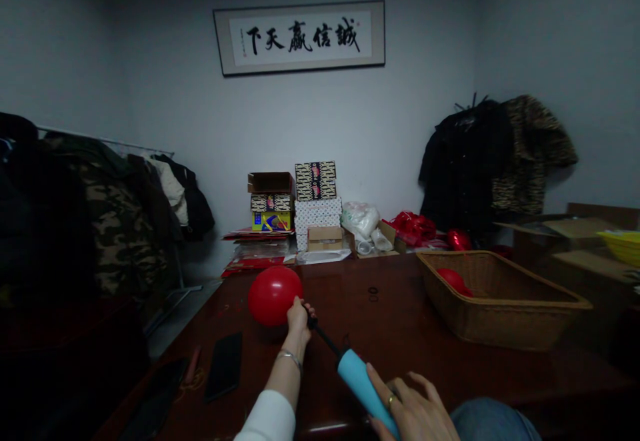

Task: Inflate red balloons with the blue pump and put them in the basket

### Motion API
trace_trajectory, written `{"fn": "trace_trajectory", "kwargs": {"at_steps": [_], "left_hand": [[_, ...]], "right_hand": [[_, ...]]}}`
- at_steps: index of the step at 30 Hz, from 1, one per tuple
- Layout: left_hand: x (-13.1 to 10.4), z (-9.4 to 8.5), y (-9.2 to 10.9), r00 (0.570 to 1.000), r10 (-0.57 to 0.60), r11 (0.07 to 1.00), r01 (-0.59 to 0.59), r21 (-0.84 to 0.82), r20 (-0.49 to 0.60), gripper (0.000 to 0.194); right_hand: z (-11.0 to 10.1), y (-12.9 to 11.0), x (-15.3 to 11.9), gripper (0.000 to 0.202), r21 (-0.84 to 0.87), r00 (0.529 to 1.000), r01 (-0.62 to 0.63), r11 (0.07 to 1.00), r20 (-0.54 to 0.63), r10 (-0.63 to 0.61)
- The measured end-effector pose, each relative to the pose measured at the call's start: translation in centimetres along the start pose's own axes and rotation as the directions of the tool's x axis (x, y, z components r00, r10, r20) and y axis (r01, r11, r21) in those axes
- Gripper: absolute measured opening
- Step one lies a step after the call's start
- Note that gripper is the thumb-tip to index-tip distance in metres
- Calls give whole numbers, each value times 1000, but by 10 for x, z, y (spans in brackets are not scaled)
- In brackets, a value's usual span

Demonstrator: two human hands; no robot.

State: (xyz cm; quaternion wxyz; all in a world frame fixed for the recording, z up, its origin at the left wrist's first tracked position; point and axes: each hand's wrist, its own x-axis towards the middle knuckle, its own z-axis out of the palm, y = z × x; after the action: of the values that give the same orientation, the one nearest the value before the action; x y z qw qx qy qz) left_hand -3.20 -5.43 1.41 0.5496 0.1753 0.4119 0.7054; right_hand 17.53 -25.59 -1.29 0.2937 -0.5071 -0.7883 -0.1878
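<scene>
A round, inflated red balloon point(274, 296) is over the dark table, left of centre. My left hand point(299, 316) is closed around its neck, where it meets the black end of a hand balloon pump point(367, 388). From there a thin black rod runs down to the pump's light blue barrel. Near the bottom edge, my right hand point(415, 409) grips that barrel, with the thumb along its upper side and some fingers loosely bent. The fingers of my left hand partly cover the join between balloon and pump.
At right on the table point(350, 294) stands a wicker basket point(505, 321) holding a red balloon point(451, 279). A black phone point(224, 366) lies left of my arm. Stacked boxes point(319, 221) and plastic bags point(361, 220) line the back edge. Small dark rings point(373, 290) lie mid-table.
</scene>
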Motion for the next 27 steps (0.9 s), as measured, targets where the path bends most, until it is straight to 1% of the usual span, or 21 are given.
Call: {"fn": "trace_trajectory", "kwargs": {"at_steps": [4, 8, 10, 13, 18, 21, 27], "left_hand": [[-5, 4, 2, 1000, -7, 1000, 7, -23, 25, 27], [-13, 10, 3, 999, -21, 999, 22, -26, 45, 26], [-19, 13, 1, 998, -33, 999, 34, -18, 52, 25], [-30, 18, -5, 996, -54, 998, 55, -12, 71, 26], [-42, 25, -16, 992, -96, 995, 97, -12, 85, 24], [-44, 24, -19, 991, -113, 993, 114, -11, 79, 22], [-44, 19, -20, 994, -109, 994, 108, 20, 30, 22]], "right_hand": [[-3, 0, 3, 58, -17, 1000, -23, 1000, -4, 23], [-7, -2, 10, 56, 5, 997, -21, 1000, 68, 21], [-8, -6, 18, 54, 5, 993, -48, 999, 107, 47], [-9, -14, 33, 51, -5, 981, -122, 993, 153, 121], [-8, -22, 54, 48, 6, 967, -179, 984, 185, 175], [-5, -24, 58, 48, 0, 962, -190, 982, 200, 187], [0, -26, 55, 48, 1, 958, -189, 982, 220, 185]]}}
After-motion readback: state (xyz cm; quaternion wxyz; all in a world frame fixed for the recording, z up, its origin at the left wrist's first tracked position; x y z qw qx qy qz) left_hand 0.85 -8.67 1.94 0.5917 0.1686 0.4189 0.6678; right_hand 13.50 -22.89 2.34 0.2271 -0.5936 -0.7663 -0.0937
